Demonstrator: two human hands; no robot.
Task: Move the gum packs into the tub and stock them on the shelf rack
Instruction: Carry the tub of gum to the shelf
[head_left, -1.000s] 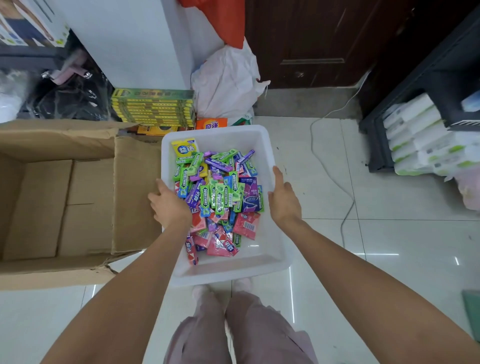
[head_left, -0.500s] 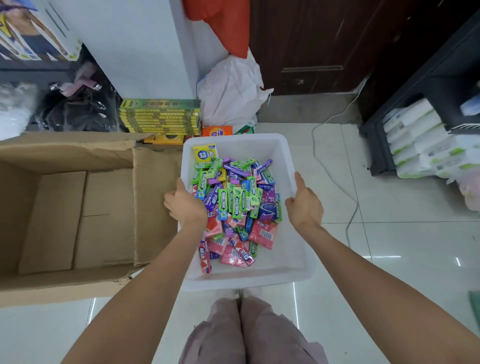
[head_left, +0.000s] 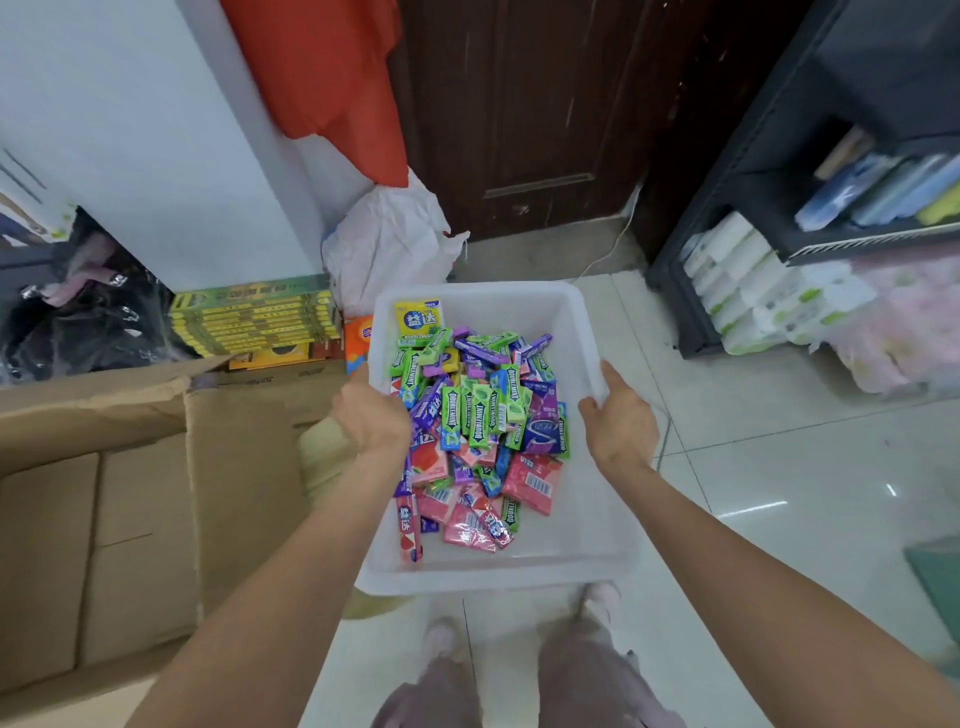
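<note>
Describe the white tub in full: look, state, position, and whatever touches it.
The white tub is a rectangular, open-topped bin of what looks like translucent plastic, with rounded corners and a flat rim. The left hand grips its left rim and the right hand its right rim, seemingly holding it above the tiled floor. Gum packs are piled inside, mostly toward the far left; the near right bottom is bare.
</note>
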